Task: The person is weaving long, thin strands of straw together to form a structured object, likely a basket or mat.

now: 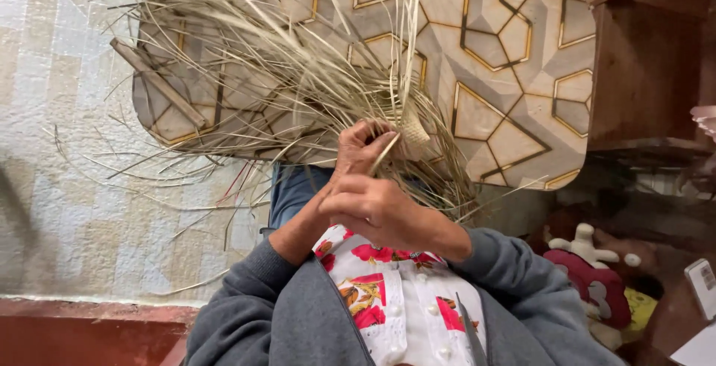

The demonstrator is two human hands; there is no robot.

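Patterned tabletop (514,75) with gold-lined hexagons fills the far side, over pale tiled floor at left. Left hand (362,146) is closed around the woven start of a straw bundle (298,75), fingers curled tight. Right hand (373,209), nearer the body, pinches a single strand (385,153) narrowly. Loose straw fans far and left across the table, beside a wooden stick (156,83). Dry strands could snap or slip loose if pulled too sharply.

Pale tan straw (298,83), gold-lined geometric table (514,60)
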